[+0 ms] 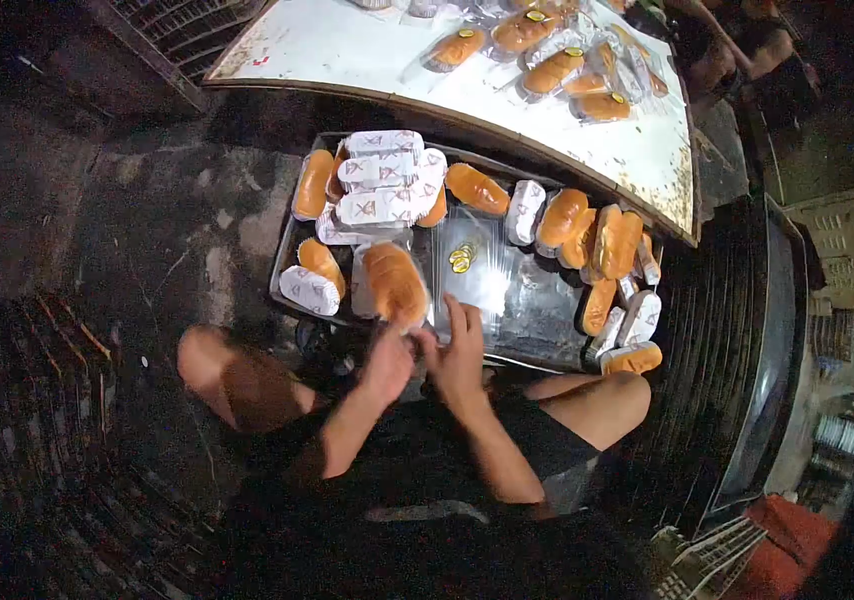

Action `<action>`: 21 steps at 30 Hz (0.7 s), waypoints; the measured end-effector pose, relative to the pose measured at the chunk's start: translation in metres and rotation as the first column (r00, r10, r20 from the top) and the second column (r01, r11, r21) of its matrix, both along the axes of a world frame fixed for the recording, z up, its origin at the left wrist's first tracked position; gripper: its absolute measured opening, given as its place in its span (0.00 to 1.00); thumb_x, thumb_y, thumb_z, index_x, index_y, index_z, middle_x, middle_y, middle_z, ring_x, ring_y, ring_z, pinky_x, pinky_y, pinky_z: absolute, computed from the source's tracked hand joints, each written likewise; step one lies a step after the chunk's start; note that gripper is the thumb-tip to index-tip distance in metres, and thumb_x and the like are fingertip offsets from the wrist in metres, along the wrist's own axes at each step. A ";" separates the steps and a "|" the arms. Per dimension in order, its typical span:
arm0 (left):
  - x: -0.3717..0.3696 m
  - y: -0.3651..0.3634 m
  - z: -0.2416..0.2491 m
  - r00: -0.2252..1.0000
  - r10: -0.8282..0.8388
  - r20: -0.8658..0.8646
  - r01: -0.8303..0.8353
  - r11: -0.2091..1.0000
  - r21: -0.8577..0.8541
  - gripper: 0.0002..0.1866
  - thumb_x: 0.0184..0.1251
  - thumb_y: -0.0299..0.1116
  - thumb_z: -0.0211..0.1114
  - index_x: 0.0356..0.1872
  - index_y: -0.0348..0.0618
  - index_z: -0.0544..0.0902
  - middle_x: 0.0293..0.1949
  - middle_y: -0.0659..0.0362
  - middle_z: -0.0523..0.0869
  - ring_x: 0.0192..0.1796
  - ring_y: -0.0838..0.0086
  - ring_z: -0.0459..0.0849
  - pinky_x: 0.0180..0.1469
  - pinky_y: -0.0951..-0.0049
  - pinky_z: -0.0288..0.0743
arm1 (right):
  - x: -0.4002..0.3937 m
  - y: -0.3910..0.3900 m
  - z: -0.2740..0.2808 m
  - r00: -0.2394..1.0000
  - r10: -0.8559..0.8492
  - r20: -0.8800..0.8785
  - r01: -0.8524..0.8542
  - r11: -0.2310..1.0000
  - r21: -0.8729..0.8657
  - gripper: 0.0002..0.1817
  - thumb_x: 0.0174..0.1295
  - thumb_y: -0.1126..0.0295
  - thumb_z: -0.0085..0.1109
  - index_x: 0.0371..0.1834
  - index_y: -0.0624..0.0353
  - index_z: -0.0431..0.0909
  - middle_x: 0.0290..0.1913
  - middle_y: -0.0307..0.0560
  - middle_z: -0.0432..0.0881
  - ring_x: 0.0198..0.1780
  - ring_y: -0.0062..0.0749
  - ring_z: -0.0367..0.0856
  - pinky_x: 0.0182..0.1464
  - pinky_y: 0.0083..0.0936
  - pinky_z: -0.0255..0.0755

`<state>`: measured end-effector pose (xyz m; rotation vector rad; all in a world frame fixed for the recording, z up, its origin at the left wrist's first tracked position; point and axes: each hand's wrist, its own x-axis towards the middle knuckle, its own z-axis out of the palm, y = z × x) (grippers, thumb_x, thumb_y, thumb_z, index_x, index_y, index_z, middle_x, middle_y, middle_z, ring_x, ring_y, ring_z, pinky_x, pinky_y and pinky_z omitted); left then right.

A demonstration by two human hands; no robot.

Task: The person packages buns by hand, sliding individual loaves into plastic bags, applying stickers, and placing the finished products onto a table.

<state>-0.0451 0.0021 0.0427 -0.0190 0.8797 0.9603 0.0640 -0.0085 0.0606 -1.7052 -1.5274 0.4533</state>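
Observation:
A long golden bread roll [394, 280] stands out over the near left part of a dark metal tray [537, 352], with clear plastic film showing beside it. My left hand [387, 368] is closed at the near end of this roll, its fingertips partly hidden. Just to the right, my right hand [457, 358] has its fingers stretched out and apart, with the thumb close to my left hand. Beyond it in the tray lie clear plastic bags [492, 275] with several yellow oval stickers [462, 258].
Rolls in printed white paper liners [377, 208] are piled at the tray's left; more rolls [617, 243] lie at its right. Bagged rolls [552, 72] cover part of a white table [347, 55] behind. Dark stacked trays [717, 350] stand right. Another person's arm [722, 35] shows top right.

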 end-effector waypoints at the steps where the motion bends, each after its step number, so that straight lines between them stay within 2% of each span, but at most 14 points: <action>1: 0.012 -0.010 0.011 0.994 0.010 -0.105 -0.003 0.998 0.068 0.16 0.60 0.30 0.51 0.50 0.41 0.67 0.44 0.60 0.74 0.42 0.72 0.75 0.43 0.71 0.70 | 0.016 0.005 -0.020 0.989 0.059 -0.139 -0.078 0.988 -0.135 0.13 0.48 0.72 0.56 0.38 0.66 0.74 0.34 0.58 0.75 0.34 0.43 0.76 0.34 0.31 0.68; 2: 0.017 -0.016 0.006 0.982 -0.072 -0.173 0.097 0.985 0.144 0.16 0.60 0.30 0.51 0.50 0.41 0.68 0.46 0.58 0.73 0.43 0.74 0.74 0.42 0.75 0.70 | 0.035 0.016 -0.037 0.954 0.095 -0.284 -0.170 0.952 -0.253 0.11 0.51 0.68 0.54 0.33 0.66 0.76 0.27 0.57 0.77 0.28 0.45 0.76 0.29 0.33 0.68; 4: 0.025 -0.011 -0.008 0.645 -0.313 -0.697 0.666 0.677 0.312 0.25 0.54 0.29 0.55 0.56 0.42 0.63 0.52 0.55 0.70 0.50 0.64 0.72 0.53 0.66 0.65 | 0.064 0.057 0.004 0.969 -0.141 -0.205 0.070 0.944 -0.322 0.13 0.54 0.65 0.50 0.26 0.67 0.77 0.16 0.54 0.75 0.20 0.41 0.75 0.28 0.31 0.67; 5: 0.036 -0.011 -0.017 0.646 -0.317 -0.695 0.669 0.673 0.315 0.25 0.54 0.29 0.55 0.56 0.42 0.63 0.52 0.55 0.70 0.50 0.64 0.72 0.53 0.66 0.65 | 0.079 0.081 0.016 0.992 -0.120 -0.036 0.118 0.992 -0.046 0.13 0.55 0.66 0.50 0.25 0.67 0.77 0.15 0.53 0.75 0.19 0.38 0.76 0.27 0.29 0.67; 6: 0.048 -0.011 -0.028 0.333 0.005 -0.943 0.844 0.445 0.300 0.21 0.52 0.29 0.55 0.51 0.39 0.67 0.51 0.52 0.70 0.48 0.63 0.73 0.48 0.68 0.68 | 0.087 0.103 0.035 0.972 -0.227 -0.057 0.223 0.972 -0.076 0.12 0.54 0.67 0.51 0.30 0.69 0.76 0.20 0.54 0.77 0.22 0.36 0.77 0.28 0.28 0.68; 7: 0.055 -0.014 -0.043 0.026 0.414 -0.910 0.961 0.239 0.137 0.18 0.51 0.29 0.55 0.45 0.36 0.72 0.51 0.50 0.70 0.46 0.63 0.74 0.43 0.69 0.71 | 0.087 0.118 0.060 0.961 -0.242 -0.136 0.253 0.965 0.074 0.13 0.53 0.68 0.52 0.34 0.69 0.75 0.25 0.56 0.78 0.27 0.37 0.77 0.33 0.28 0.68; 8: 0.054 -0.014 -0.080 0.031 0.416 -0.909 0.963 0.232 0.139 0.18 0.51 0.29 0.55 0.45 0.36 0.72 0.51 0.50 0.70 0.46 0.63 0.74 0.43 0.69 0.71 | 0.084 0.130 0.077 0.946 -0.240 -0.217 0.288 0.930 0.228 0.15 0.53 0.69 0.53 0.39 0.70 0.73 0.30 0.57 0.78 0.32 0.39 0.78 0.37 0.28 0.69; 10: 0.045 -0.014 -0.154 -0.095 0.478 -0.873 0.979 -0.115 -0.169 0.14 0.48 0.30 0.53 0.37 0.36 0.76 0.44 0.49 0.75 0.41 0.58 0.76 0.41 0.65 0.71 | 0.086 0.140 0.058 0.996 -0.057 -0.067 0.084 0.858 0.507 0.21 0.52 0.70 0.55 0.47 0.70 0.67 0.39 0.58 0.76 0.42 0.42 0.76 0.47 0.28 0.66; 13: 0.026 0.004 -0.108 -0.250 0.174 -0.953 0.962 -0.067 -0.264 0.10 0.51 0.31 0.51 0.29 0.39 0.79 0.33 0.51 0.79 0.35 0.60 0.78 0.38 0.65 0.72 | 0.063 0.065 0.012 0.966 0.099 -0.240 -0.094 0.995 0.032 0.20 0.51 0.65 0.56 0.45 0.65 0.70 0.40 0.54 0.77 0.42 0.38 0.75 0.45 0.26 0.67; 14: 0.018 0.010 -0.089 -0.257 0.163 -0.953 0.961 -0.058 -0.270 0.10 0.51 0.31 0.51 0.29 0.39 0.79 0.33 0.51 0.79 0.35 0.60 0.78 0.38 0.65 0.72 | 0.058 0.033 -0.004 0.980 0.075 -0.185 -0.149 0.892 -0.427 0.18 0.53 0.66 0.55 0.45 0.66 0.71 0.36 0.58 0.77 0.40 0.40 0.77 0.45 0.29 0.67; 15: 0.010 0.017 -0.069 -0.205 0.141 -0.968 0.979 0.044 -0.201 0.09 0.50 0.31 0.52 0.29 0.41 0.79 0.30 0.52 0.79 0.33 0.60 0.78 0.36 0.66 0.72 | 0.053 -0.002 -0.051 0.901 0.140 -0.412 -0.299 0.886 -0.354 0.15 0.53 0.66 0.55 0.39 0.65 0.73 0.31 0.54 0.78 0.34 0.39 0.78 0.38 0.31 0.69; 17: 0.000 0.015 -0.055 -0.164 0.104 -0.981 0.977 0.153 -0.147 0.08 0.49 0.30 0.54 0.28 0.42 0.80 0.26 0.52 0.80 0.30 0.61 0.79 0.34 0.66 0.72 | 0.035 -0.043 -0.073 0.889 0.144 -0.435 -0.378 0.769 -0.516 0.14 0.53 0.67 0.53 0.41 0.64 0.71 0.27 0.55 0.77 0.29 0.42 0.77 0.31 0.34 0.67; 19: 0.001 0.009 -0.052 0.212 0.025 -0.977 0.936 0.283 0.210 0.09 0.47 0.29 0.61 0.32 0.40 0.80 0.25 0.52 0.79 0.29 0.65 0.79 0.32 0.69 0.73 | 0.021 -0.060 -0.081 0.985 -0.009 -0.173 -0.060 0.918 -0.392 0.15 0.54 0.70 0.51 0.44 0.64 0.68 0.22 0.57 0.75 0.23 0.46 0.74 0.26 0.36 0.64; 21: 0.011 0.005 -0.044 0.312 0.032 -0.949 0.861 0.413 0.297 0.09 0.47 0.29 0.62 0.32 0.39 0.80 0.26 0.53 0.79 0.29 0.66 0.79 0.32 0.70 0.72 | 0.020 -0.046 -0.067 0.985 -0.027 -0.169 -0.042 0.921 -0.386 0.15 0.55 0.71 0.49 0.45 0.64 0.67 0.19 0.57 0.72 0.21 0.47 0.72 0.24 0.36 0.63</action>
